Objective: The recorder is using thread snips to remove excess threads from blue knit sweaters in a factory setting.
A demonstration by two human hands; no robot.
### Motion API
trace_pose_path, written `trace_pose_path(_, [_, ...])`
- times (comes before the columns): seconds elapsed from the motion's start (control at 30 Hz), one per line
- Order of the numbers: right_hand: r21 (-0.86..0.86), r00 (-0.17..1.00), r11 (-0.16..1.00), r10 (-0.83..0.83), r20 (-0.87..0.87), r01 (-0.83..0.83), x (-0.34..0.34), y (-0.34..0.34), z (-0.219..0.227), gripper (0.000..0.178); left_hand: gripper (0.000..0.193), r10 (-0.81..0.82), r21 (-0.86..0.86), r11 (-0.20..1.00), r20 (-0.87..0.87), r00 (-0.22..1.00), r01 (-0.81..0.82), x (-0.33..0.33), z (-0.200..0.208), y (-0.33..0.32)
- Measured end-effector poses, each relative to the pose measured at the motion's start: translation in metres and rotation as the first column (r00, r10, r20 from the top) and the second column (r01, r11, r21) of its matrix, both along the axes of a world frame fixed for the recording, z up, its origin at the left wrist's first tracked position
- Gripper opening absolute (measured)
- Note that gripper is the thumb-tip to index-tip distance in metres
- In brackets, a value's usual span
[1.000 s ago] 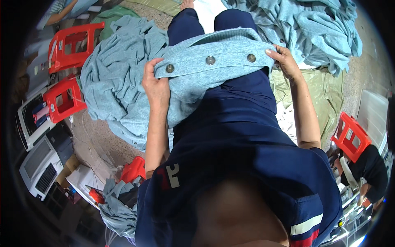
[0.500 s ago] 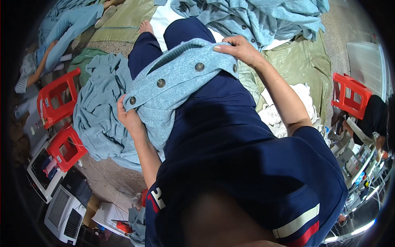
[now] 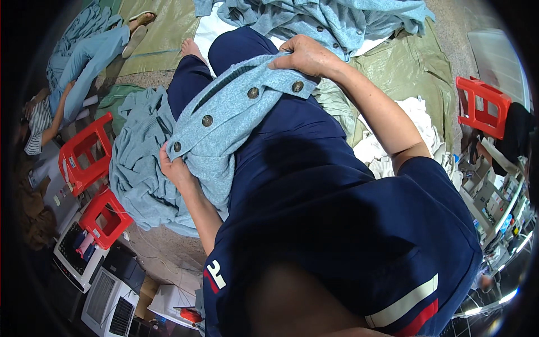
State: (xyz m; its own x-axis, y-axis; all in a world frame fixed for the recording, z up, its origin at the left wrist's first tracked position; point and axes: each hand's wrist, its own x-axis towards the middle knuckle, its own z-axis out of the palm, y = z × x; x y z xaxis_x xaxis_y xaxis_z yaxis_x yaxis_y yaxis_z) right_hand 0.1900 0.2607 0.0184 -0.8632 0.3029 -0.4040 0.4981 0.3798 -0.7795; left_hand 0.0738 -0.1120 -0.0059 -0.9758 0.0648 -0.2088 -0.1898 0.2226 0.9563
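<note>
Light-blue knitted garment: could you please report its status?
Left hand pinching left end, right hand gripping upper edge. Garment held over navy trousers, four round dark buttons showing. No obstruction visible.

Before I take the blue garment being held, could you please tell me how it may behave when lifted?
The garment is probably floppy, since it drapes in soft folds beside the left hand. It likely won't slip easily, as its surface looks fuzzy. The buttons may weigh its edge down slightly, as they look large.
</note>
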Motion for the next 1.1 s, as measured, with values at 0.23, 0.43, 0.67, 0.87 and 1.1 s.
trace_pose_path(0.23, [0.008,0.998,0.998,0.061,-0.031,-0.061,-0.003,0.003,0.008,0.043,0.024,0.023,-0.101,0.994,-0.051,0.998,-0.028,-0.001,-0.001,-0.008])
trace_pose_path(0.43, [-0.086,0.959,0.977,-0.210,-0.193,0.196,0.020,0.039,0.020,0.032,0.028,-0.230,-0.811,0.585,-0.173,0.958,-0.006,0.012,0.029,-0.011])
trace_pose_path(0.67, [0.600,0.786,0.789,0.284,-0.549,0.133,0.007,-0.004,0.045,0.015,0.027,-0.152,-0.519,0.854,-0.165,0.974,0.045,0.040,0.092,0.017])
trace_pose_path(0.87, [0.380,0.443,0.878,0.476,-0.760,-0.291,-0.036,-0.150,0.068,0.030,0.032,-0.144,-0.447,0.891,-0.120,0.982,0.077,0.045,0.110,0.037])
trace_pose_path(1.1, [0.086,0.599,0.971,0.208,-0.773,-0.225,-0.078,-0.170,0.065,0.015,0.028,-0.193,-0.504,0.859,-0.153,0.969,0.091,0.034,0.140,0.031])
